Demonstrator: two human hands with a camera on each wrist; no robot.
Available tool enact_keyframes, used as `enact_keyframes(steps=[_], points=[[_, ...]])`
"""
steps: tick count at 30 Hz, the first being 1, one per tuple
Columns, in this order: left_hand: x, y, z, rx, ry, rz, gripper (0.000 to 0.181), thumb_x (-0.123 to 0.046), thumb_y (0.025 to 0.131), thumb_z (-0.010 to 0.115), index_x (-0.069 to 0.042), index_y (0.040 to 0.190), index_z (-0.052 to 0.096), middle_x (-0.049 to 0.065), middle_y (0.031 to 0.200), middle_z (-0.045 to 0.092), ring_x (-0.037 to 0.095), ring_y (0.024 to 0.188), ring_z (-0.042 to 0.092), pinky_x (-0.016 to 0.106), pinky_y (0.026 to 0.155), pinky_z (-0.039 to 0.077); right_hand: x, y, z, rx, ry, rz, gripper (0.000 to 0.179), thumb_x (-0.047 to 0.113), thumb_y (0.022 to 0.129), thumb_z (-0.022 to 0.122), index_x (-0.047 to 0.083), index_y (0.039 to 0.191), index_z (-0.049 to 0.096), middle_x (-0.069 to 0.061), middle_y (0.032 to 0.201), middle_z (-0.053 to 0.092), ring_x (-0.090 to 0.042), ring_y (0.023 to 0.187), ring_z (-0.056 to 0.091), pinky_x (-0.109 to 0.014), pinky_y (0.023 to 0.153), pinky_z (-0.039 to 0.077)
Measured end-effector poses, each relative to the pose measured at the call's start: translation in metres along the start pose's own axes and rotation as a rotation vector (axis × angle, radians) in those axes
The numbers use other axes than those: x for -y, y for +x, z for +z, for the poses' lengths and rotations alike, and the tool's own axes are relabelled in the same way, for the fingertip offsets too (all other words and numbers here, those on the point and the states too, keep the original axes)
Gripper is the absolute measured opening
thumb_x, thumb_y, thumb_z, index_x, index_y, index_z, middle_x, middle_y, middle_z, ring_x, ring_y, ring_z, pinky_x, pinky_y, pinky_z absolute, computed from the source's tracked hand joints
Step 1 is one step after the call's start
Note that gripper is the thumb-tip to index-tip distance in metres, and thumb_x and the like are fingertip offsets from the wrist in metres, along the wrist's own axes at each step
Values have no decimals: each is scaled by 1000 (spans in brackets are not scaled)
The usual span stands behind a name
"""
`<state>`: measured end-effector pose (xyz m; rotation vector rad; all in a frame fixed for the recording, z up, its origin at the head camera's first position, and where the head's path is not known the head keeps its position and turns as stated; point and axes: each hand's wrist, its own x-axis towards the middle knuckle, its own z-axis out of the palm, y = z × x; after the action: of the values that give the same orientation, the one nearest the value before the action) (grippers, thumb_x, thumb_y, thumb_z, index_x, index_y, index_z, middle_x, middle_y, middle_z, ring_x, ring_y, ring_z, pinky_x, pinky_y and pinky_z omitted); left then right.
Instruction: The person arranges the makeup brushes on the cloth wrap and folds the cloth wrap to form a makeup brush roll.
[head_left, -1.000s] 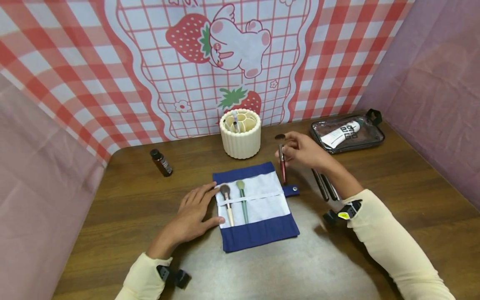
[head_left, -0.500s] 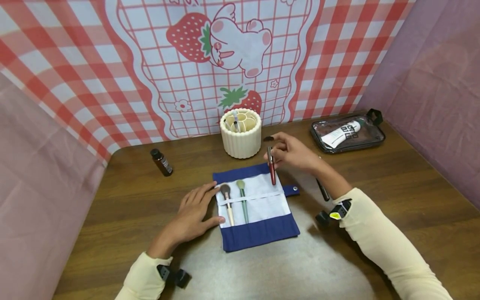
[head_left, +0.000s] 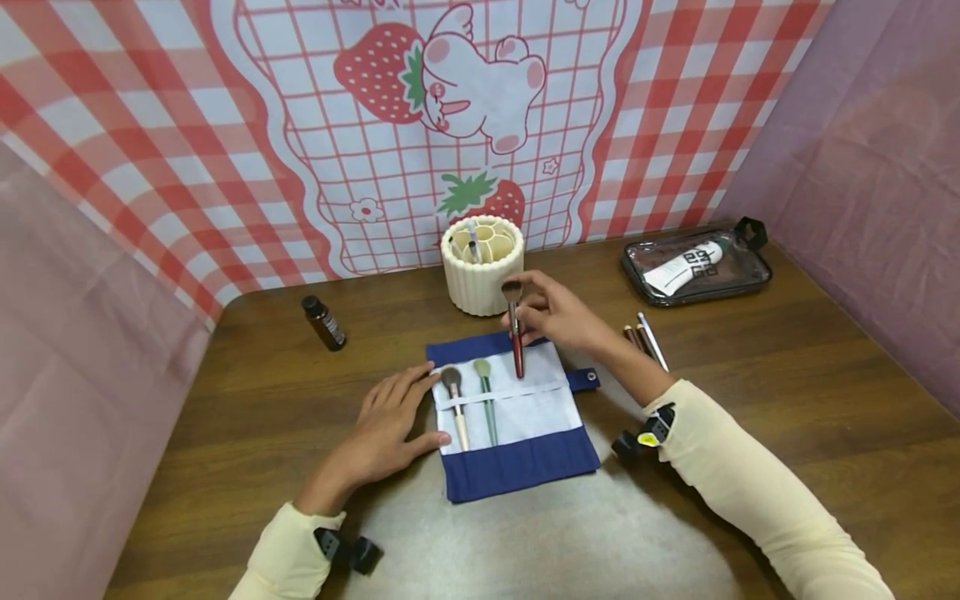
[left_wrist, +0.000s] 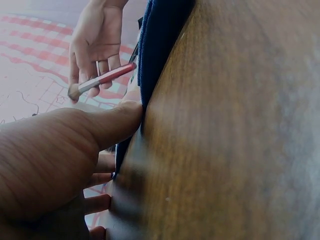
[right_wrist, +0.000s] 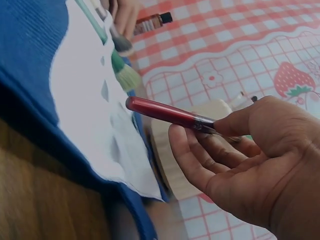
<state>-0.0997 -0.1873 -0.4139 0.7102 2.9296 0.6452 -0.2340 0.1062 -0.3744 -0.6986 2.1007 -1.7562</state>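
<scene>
One red brush [head_left: 517, 354] above far edge of blue roll [head_left: 525, 463]

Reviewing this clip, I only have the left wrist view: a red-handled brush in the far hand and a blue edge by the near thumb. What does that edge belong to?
Observer: A blue and white brush roll, lying open on the wooden table.

Operator: Is anything stored in it?

Observer: Yes, the head view shows a brown-headed brush and a green brush held behind its white strap.

Operator: And where is the red-handled brush relative to those?

Observer: In the head view, the right hand pinches it to the right of the green brush, its handle end short of the strap.
</scene>
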Motion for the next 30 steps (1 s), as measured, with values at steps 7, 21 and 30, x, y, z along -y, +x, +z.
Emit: enact_keyframes(steps=[7,21,30], points=[[-1,1,0,2,9,-1,87,-50,91,70,-10,158,31,10,164,22,38,147,21,62,115,17,-8,5,13,-26,57,31,43,-4,103,48,6,144,41,-34,115,61,-44,101,64,-53,75,58],[0,2,0,-18,15,16,85,-49,91,71,-9,157,34,11,164,24,40,146,23,64,114,18,-13,5,22,48,110,121,40,-6,101,48,2,140,41,-31,110,64,-36,93,66,-52,73,58],[2,0,1,-34,2,35,83,-47,92,70,-8,156,34,12,163,25,41,145,25,65,112,18,-17,2,25,76,66,195,44,-9,96,52,-3,139,42,-26,110,59,-31,88,67,-46,77,59]])
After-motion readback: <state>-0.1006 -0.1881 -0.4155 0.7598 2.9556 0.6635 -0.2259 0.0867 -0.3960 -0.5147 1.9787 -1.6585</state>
